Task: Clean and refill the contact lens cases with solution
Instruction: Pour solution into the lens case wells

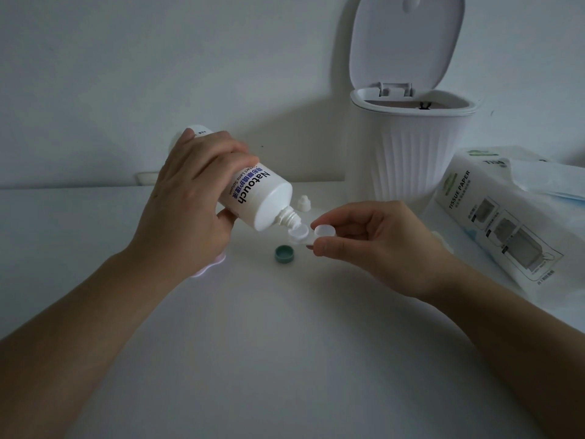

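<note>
My left hand [193, 198] grips a white solution bottle [258, 199] tilted nozzle-down to the right. Its nozzle hangs just over the open left well of a translucent white lens case [304, 234]. My right hand [370, 236] pinches the case's right end, where a white cap sits on the other well, and holds it a little above the table. A green case cap [286, 254] lies on the table below the case. The bottle's small white cap [303, 203] stands behind the case. Something pinkish-white peeks out under my left wrist [210, 264].
A white ribbed bin [411, 160] with its lid raised stands at the back right against the wall. A pack of tissue paper [506, 217] lies at the right, close to my right wrist. The white table [285, 343] stretches toward me.
</note>
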Motion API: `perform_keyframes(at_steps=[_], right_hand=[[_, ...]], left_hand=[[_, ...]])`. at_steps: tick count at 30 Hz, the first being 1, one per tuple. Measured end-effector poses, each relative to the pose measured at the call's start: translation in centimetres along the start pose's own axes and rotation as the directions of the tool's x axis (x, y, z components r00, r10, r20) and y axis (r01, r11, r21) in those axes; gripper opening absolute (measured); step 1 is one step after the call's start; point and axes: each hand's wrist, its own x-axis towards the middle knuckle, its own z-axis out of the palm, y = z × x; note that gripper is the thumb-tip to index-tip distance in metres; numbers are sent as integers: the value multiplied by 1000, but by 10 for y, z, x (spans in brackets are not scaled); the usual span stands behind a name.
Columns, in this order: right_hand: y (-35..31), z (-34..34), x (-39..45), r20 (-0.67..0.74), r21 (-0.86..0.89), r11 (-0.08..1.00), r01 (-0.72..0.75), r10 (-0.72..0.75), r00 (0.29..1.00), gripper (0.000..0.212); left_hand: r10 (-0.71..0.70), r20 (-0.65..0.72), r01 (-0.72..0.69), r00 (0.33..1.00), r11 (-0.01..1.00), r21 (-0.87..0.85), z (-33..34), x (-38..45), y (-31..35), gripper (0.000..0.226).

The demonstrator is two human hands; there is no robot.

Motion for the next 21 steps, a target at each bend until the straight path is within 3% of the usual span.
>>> perform_keyframes(at_steps=[7,21], right_hand=[[-1,-1,0,-12,-3,1000,0,0,1000,21],[-1,0,0,-27,16,1000,-5,6,1000,19]], left_hand=[[-57,22,57,998,998,0,1,-1,-1,66],[-73,38,73,997,997,4,1,-1,1,66]])
